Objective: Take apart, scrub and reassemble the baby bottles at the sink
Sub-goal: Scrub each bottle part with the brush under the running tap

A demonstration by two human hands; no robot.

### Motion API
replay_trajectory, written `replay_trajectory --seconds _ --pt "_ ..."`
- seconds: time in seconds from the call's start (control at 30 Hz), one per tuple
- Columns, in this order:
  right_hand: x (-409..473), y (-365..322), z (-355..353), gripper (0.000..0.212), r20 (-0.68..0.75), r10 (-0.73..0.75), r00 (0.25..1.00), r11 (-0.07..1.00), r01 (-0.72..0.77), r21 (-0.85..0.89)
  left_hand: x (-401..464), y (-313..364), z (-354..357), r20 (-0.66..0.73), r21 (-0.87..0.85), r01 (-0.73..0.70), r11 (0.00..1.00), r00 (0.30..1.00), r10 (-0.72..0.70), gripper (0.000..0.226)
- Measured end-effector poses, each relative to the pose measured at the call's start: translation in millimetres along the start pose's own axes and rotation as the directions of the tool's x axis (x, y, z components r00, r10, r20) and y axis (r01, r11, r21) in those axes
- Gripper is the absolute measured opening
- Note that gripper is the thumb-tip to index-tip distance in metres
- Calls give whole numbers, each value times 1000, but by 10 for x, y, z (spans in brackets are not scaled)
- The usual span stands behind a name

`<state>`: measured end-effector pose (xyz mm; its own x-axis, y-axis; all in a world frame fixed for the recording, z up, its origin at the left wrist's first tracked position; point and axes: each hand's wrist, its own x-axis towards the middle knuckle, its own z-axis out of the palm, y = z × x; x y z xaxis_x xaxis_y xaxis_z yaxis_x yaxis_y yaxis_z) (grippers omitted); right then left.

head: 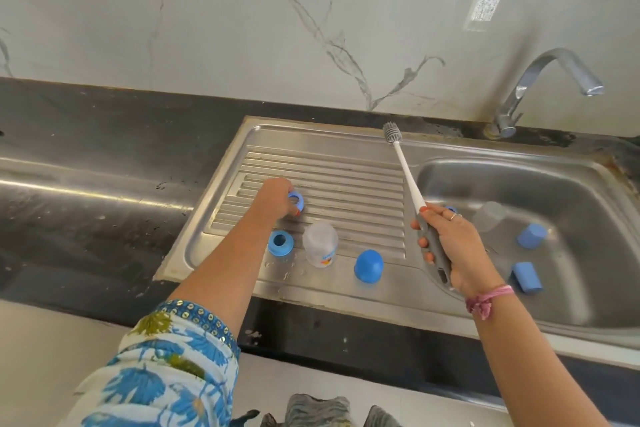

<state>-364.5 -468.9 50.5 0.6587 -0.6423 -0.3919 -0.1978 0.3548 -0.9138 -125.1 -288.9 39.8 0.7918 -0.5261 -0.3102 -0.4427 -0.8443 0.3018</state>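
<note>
My left hand (277, 199) pinches a blue bottle collar ring (297, 199) just over the ribbed drainboard (346, 177). A second blue collar ring (280, 243), an upturned clear bottle (320, 243) and a blue dome cap (369, 266) stand along the drainboard's front. My right hand (450, 246) grips the grey handle of a bottle brush (408, 180), whose bristle head points up and away. In the sink basin (588, 305) lie another clear bottle (490, 217) and two blue caps (531, 236) (526, 277). A small blue piece (451, 209) peeks out behind my right fingers.
A chrome tap (550, 87) arches over the basin at the back right. Dark stone counter (86, 184) stretches to the left of the steel sink unit, with water drops on it. A marble-patterned wall rises behind. Grey cloth (318, 411) lies at the bottom edge.
</note>
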Motion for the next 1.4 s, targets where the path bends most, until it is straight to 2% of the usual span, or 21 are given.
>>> replay_trajectory --seconds 0.1,0.23,0.3,0.43,0.57,0.83,0.97,1.07,1.2,1.4 --pt "-22 39 -32 15 -14 25 1000 1000 -25 0 25 -24 62 18 19 14 1000 1000 -14 39" --pt "-45 73 -95 13 -43 33 999 999 -32 29 69 -66 32 10 -38 24 999 1000 -23 71" --pt "-59 83 -133 11 -62 32 998 999 -30 33 77 -30 -53 -29 -85 17 996 999 -20 75" --pt "-84 109 -269 11 -109 35 993 998 -29 49 68 174 -187 -167 -266 -53 963 986 8 60" --pt "-127 134 -502 12 -148 31 989 999 -29 14 42 502 -202 -186 -316 -130 940 980 73 47" --pt "-111 140 -1381 12 -191 -38 981 979 -2 -205 25 1324 76 -131 -351 -206 914 977 170 31" --pt "8 90 -1988 15 -173 -82 981 936 17 -351 29 1828 324 -92 -379 -195 904 981 173 27" --pt "103 22 -2440 12 -170 -108 980 892 20 -451 25 2272 620 -9 -452 -160 878 985 174 25" --pt "223 -42 -2919 12 -168 -124 978 865 24 -501 38 2764 1046 65 -451 -130 883 982 178 26" --pt "350 -109 -3455 19 -134 -25 991 865 -46 -499 52 3306 1684 123 -462 -152 874 965 233 24"
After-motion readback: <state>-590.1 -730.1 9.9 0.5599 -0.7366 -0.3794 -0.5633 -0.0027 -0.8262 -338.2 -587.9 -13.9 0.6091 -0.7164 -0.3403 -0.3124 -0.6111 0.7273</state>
